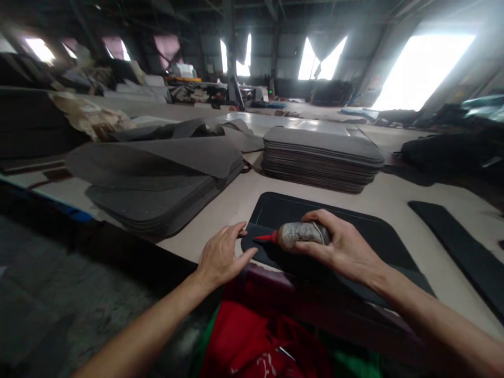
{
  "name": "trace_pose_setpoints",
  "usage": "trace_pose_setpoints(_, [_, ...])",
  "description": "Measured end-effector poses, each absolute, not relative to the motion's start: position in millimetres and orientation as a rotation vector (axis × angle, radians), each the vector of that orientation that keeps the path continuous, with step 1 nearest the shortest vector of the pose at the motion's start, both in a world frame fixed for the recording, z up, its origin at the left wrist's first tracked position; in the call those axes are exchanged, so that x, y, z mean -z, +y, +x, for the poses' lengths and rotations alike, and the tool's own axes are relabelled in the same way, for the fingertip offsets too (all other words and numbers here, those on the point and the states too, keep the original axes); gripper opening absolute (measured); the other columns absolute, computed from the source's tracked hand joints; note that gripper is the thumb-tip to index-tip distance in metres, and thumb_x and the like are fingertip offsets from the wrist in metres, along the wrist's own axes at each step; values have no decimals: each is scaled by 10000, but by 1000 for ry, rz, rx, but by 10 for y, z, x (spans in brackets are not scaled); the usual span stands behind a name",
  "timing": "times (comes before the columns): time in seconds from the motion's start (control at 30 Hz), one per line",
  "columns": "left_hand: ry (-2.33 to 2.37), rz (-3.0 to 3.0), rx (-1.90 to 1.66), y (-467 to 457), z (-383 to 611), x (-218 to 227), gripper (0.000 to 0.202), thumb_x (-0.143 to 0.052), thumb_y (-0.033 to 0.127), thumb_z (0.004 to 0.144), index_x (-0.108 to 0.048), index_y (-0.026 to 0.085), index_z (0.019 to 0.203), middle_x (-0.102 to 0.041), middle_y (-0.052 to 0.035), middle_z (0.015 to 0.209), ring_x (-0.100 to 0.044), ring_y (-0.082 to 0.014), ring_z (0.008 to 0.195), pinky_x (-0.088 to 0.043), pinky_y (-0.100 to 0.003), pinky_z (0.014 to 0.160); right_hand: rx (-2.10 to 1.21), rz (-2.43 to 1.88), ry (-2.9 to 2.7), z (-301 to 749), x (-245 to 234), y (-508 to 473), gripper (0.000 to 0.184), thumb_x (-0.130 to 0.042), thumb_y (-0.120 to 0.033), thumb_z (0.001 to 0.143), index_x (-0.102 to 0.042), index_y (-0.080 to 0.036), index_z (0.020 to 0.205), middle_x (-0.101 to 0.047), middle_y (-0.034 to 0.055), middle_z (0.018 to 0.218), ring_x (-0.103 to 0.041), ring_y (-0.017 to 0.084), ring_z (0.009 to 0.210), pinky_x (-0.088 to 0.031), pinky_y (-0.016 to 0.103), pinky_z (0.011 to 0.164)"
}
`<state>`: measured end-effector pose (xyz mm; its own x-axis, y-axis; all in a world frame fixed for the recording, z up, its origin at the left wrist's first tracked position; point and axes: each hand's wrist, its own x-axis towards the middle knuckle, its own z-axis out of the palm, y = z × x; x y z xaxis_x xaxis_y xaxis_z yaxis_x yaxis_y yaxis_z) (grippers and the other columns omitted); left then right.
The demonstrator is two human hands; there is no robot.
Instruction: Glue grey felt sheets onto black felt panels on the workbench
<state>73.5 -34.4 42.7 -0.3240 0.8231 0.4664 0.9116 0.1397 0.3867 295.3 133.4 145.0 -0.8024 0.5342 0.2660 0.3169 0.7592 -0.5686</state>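
Observation:
My right hand (342,244) is wrapped round a worn, smudged squeeze bottle (301,234), tipped on its side. Its red nozzle (265,238) points left, close over the near left corner of a dark flat panel (346,215). A strip of dark material lies along the panel's near edge, partly hidden under the bottle and hand. At that same corner is my left hand (222,254), thumb and fingers apart, the fingertips at the material's edge. Something small and brownish shows by its index fingertip, too small to name.
A neat stack of grey panels (318,157) stands behind the dark panel. To the left lies a looser pile of grey sheets (157,194) near the table edge. A long dark strip (457,247) rests at right on the pale table (220,220).

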Motion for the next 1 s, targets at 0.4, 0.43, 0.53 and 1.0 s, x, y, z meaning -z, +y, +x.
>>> trace_pose_setpoints(0.4, [-2203, -1839, 833, -323, 739, -519, 414, -671, 387, 911, -566, 206, 1269, -672, -81, 1116, -608, -267, 1059, -509, -412, 906, -455, -360, -2759, 2705, -1533, 1321, 235, -718, -324, 858, -609, -213, 1034, -596, 25, 987, -571, 189, 864, -430, 294, 732])
trace_pose_setpoints(0.43, [-2194, -1857, 819, -321, 740, -529, 367, -659, 390, 920, -597, 208, 1233, -671, -79, 1092, -604, -267, 1050, -506, -410, 899, -417, -338, -2777, 2698, -1563, 1319, 228, -715, -322, 865, -608, -210, 1033, -592, 28, 989, -568, 190, 867, -426, 295, 732])
trace_pose_setpoints(0.53, [-2213, -1874, 783, -317, 750, -557, 291, -658, 388, 919, -651, 213, 1151, -660, -72, 1040, -593, -263, 1029, -497, -404, 884, -331, -274, -2812, 2691, -1648, 1310, 224, -713, -312, 872, -599, -203, 1031, -585, 32, 991, -561, 194, 879, -419, 301, 740])
trace_pose_setpoints(1.0, [-2244, -1865, 722, -297, 751, -556, 463, -683, 355, 901, -564, 176, 1311, -633, -84, 1084, -557, -278, 1054, -482, -428, 897, -326, -286, -2803, 2625, -1664, 1257, 233, -729, -315, 882, -603, -208, 1046, -592, 26, 1000, -564, 193, 898, -396, 296, 747])
